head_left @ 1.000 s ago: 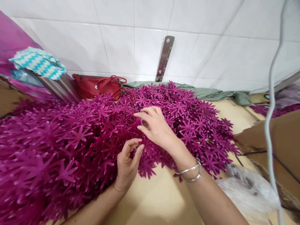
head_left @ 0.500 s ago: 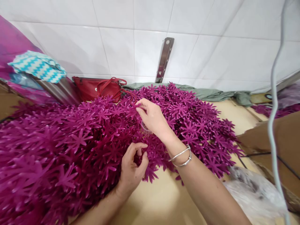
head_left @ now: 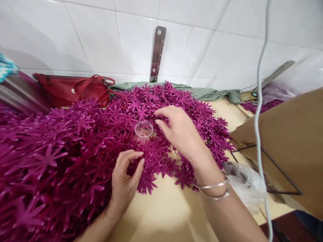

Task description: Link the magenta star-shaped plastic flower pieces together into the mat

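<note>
A large heap of magenta, star-shaped artificial flower pieces (head_left: 47, 159) spreads across the tabletop. Among them stands a small clear plastic cup (head_left: 144, 129) with a few tiny bits at its bottom. My left hand (head_left: 125, 176) is over the front of the heap, thumb and forefinger curved towards each other with a narrow gap and nothing visible between them. Just right of the cup, my right hand (head_left: 178, 129) hovers above the flowers, its thumb apart from the bent forefinger. Its other fingers are mostly hidden, and no held item shows. Two silver bangles circle the right wrist.
A red handbag (head_left: 65, 89) and a green cloth (head_left: 202, 93) lie along the tiled wall. To the right are a cardboard box (head_left: 285, 148), a clear plastic bag (head_left: 246, 185) and a hanging white cable (head_left: 257, 114). A metal bracket (head_left: 157, 53) is fixed to the wall.
The view has swung right, so the scene sits farther left. My right hand has moved right, away from the cup, which now shows fully. My left hand stays near the heap's front.
</note>
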The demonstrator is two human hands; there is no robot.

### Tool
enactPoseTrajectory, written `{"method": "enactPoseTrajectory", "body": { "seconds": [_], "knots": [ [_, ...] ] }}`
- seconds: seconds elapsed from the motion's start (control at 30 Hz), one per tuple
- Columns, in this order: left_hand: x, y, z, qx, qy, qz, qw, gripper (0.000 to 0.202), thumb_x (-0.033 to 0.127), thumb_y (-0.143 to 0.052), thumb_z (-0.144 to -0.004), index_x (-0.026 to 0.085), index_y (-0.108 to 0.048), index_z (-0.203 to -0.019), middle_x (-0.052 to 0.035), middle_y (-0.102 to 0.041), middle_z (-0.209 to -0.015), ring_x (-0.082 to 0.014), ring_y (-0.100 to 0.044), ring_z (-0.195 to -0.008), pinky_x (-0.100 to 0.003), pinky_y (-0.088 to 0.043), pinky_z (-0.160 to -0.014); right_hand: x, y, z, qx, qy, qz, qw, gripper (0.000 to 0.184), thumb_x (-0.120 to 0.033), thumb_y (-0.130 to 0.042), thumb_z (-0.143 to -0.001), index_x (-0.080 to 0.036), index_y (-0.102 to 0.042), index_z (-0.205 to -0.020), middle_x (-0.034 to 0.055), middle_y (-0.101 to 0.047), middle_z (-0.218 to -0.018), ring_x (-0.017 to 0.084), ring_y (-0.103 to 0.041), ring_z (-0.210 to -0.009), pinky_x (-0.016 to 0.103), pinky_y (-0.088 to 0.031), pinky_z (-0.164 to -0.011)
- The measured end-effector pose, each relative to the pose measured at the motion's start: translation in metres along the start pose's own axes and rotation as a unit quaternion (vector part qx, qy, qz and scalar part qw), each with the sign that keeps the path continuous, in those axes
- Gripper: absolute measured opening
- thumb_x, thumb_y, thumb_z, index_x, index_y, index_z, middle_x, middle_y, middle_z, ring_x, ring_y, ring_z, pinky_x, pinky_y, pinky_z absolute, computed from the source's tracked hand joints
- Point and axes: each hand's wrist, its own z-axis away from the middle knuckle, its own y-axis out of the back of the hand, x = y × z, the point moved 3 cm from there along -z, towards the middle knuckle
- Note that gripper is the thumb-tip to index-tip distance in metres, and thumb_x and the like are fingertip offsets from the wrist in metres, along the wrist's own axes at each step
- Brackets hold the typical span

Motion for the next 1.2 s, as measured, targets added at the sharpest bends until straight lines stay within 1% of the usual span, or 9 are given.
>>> {"method": "enactPoseTrajectory", "body": {
  "seconds": [0.13,0.27,0.43,0.53,0.63,0.8,0.87,1.0,1.2],
  "knots": [
    [0.003,0.003,-0.002,0.023,-0.027,-0.045,0.998,0.023,0.013,-0.068,-0.091,0.024,-0.068,-0.111,-0.0055,-0.064,-0.114,-0.0223,-0.062,-0.112,-0.038,-0.047,-0.103,0.049,0.025,0.032,0.037,-0.096,0.129,0.986,0.019,-0.016,-0.068,-0.091,-0.021,-0.070,-0.109,0.0114,-0.069,-0.104,0.031,-0.064,-0.098,0.049,-0.050,-0.092],
    [0.013,0.005,0.003,0.007,-0.066,-0.027,0.997,0.030,0.005,-0.067,-0.089,0.025,-0.068,-0.112,-0.0062,-0.066,-0.114,-0.0217,-0.063,-0.112,-0.038,-0.049,-0.103,0.076,0.013,0.047,-0.010,-0.180,0.228,0.957,0.031,-0.016,-0.079,-0.081,-0.019,-0.066,-0.109,0.0131,-0.064,-0.105,0.034,-0.063,-0.097,0.046,-0.050,-0.084],
    [0.038,-0.010,0.022,-0.138,-0.074,0.066,0.985,0.036,0.003,-0.063,-0.090,0.026,-0.066,-0.117,-0.0073,-0.070,-0.114,-0.0201,-0.068,-0.109,-0.032,-0.055,-0.095,0.074,0.009,0.048,0.023,-0.178,0.196,0.964,0.025,-0.012,-0.075,-0.083,-0.021,-0.061,-0.102,0.0089,-0.066,-0.095,0.031,-0.064,-0.089,0.041,-0.047,-0.079],
    [0.046,-0.026,0.034,-0.246,0.032,0.141,0.958,0.027,0.013,-0.061,-0.095,0.027,-0.069,-0.117,-0.0083,-0.073,-0.115,-0.0216,-0.069,-0.110,-0.034,-0.057,-0.094,0.062,0.022,0.047,0.093,-0.146,0.124,0.977,0.021,-0.009,-0.067,-0.086,-0.022,-0.061,-0.101,0.0074,-0.066,-0.094,0.028,-0.063,-0.086,0.040,-0.046,-0.078],
    [0.039,-0.038,0.040,-0.277,0.211,0.253,0.903,0.022,0.031,-0.063,-0.098,0.025,-0.071,-0.119,-0.0104,-0.075,-0.117,-0.0232,-0.071,-0.109,-0.037,-0.057,-0.097,0.039,0.025,0.056,0.135,-0.100,0.060,0.984,0.015,-0.008,-0.059,-0.092,-0.023,-0.061,-0.091,0.0070,-0.063,-0.095,0.026,-0.060,-0.089,0.040,-0.046,-0.080],
    [0.015,-0.042,0.035,-0.164,0.413,0.484,0.754,0.047,0.059,-0.054,-0.099,0.020,-0.074,-0.117,-0.0137,-0.075,-0.117,-0.0230,-0.073,-0.103,-0.038,-0.060,-0.092,-0.020,-0.017,0.106,0.010,-0.019,-0.008,1.000,0.017,-0.006,-0.056,-0.097,-0.021,-0.061,-0.090,0.0048,-0.064,-0.090,0.024,-0.056,-0.085,0.040,-0.043,-0.076],
    [0.007,-0.038,0.033,-0.121,0.435,0.511,0.731,0.036,0.053,-0.067,-0.093,0.020,-0.077,-0.104,-0.0104,-0.077,-0.103,-0.0192,-0.073,-0.090,-0.031,-0.060,-0.081,-0.039,-0.036,0.129,-0.034,0.008,-0.026,0.999,0.014,-0.008,-0.059,-0.097,-0.020,-0.063,-0.091,0.0049,-0.066,-0.091,0.024,-0.057,-0.084,0.039,-0.043,-0.072],
    [-0.006,-0.030,0.038,-0.077,0.444,0.472,0.758,0.027,0.034,-0.085,-0.081,0.022,-0.077,-0.104,-0.0069,-0.078,-0.097,-0.0163,-0.073,-0.082,-0.025,-0.058,-0.072,-0.044,-0.044,0.147,-0.059,-0.006,-0.091,0.994,0.010,-0.017,-0.061,-0.100,-0.022,-0.065,-0.107,0.0055,-0.070,-0.105,0.025,-0.061,-0.097,0.042,-0.048,-0.084],
    [-0.012,-0.023,0.039,-0.121,0.399,0.403,0.815,0.032,0.041,-0.068,-0.096,0.022,-0.070,-0.123,-0.0115,-0.074,-0.125,-0.0237,-0.072,-0.111,-0.036,-0.058,-0.095,-0.001,-0.021,0.122,-0.006,-0.073,-0.028,0.997,0.009,-0.016,-0.057,-0.102,-0.021,-0.064,-0.103,0.0081,-0.069,-0.103,0.027,-0.061,-0.097,0.046,-0.048,-0.088]
  ]
}}
